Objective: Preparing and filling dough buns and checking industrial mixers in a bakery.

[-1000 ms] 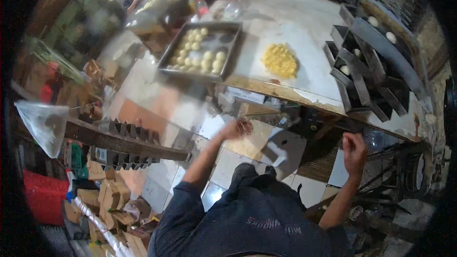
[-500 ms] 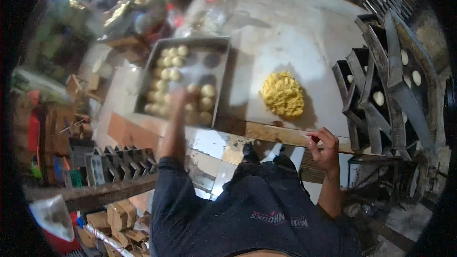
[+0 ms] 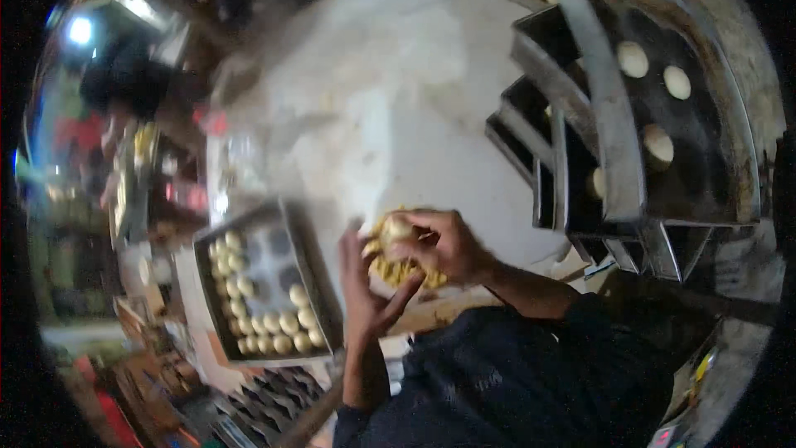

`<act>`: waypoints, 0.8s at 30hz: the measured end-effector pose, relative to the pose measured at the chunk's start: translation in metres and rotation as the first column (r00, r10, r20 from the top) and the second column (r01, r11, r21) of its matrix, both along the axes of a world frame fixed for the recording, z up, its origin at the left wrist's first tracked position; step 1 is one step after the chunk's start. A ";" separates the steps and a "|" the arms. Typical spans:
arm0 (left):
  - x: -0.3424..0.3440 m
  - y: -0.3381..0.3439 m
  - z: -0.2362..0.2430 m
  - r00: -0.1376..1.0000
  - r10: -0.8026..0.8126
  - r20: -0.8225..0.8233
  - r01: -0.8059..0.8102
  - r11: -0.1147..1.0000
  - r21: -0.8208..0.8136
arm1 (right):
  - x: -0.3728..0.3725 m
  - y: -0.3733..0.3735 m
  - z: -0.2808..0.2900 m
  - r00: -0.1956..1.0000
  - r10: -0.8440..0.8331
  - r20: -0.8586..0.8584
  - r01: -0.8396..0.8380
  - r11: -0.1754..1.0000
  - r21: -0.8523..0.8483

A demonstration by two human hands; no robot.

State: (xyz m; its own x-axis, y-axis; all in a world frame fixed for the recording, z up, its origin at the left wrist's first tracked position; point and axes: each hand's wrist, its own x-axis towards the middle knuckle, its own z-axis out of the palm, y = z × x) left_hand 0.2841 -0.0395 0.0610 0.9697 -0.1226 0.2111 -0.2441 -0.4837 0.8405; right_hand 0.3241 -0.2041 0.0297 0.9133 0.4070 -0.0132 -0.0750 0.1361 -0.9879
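My right hand (image 3: pixel 441 242) is curled over a pile of yellow crumbly filling (image 3: pixel 396 269) on the white table (image 3: pixel 398 108), its fingers closed on a lump of it. My left hand (image 3: pixel 365 299) stands open beside the pile, palm turned toward it and touching its left side. To the left lies a dark metal tray (image 3: pixel 311 270) holding several pale round dough balls (image 3: pixel 274 319) along its left and lower sides.
A metal rack (image 3: pixel 609 141) on the right carries dark trays with round dough pieces (image 3: pixel 634 58). Bottles and cluttered stalls fill the blurred far left. A wooden edge (image 3: pixel 448 307) borders the table near my body.
The view has swung closer to the table. My left hand came off the tray of dough balls and my right hand left the table edge; both now meet at the yellow pile.
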 end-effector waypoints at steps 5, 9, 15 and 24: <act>0.004 -0.015 -0.005 0.939 0.071 -0.337 -0.257 0.795 -0.549 | 0.002 -0.001 0.004 0.679 -0.046 0.733 0.114 0.992 -0.043; -0.025 -0.032 0.002 0.968 0.196 -0.158 -0.234 0.933 -0.274 | -0.022 -0.009 0.003 0.779 -0.237 0.580 0.266 0.963 0.037; -0.088 -0.036 0.004 0.983 0.066 0.171 0.051 0.797 -0.602 | -0.091 0.040 0.008 0.673 -0.422 0.608 0.407 0.897 0.171; -0.217 0.067 -0.052 0.839 0.208 -0.502 -0.542 0.251 -0.802 | -0.161 0.140 -0.028 0.678 -0.174 0.714 0.283 0.958 -0.035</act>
State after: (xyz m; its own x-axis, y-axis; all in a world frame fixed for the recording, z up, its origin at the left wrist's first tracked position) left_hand 0.0668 0.0280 0.0094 0.8718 0.3706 -0.3202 0.0230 0.6222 0.7825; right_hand 0.1633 -0.0639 0.0020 0.7435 0.2281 0.6286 0.6578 -0.0800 -0.7489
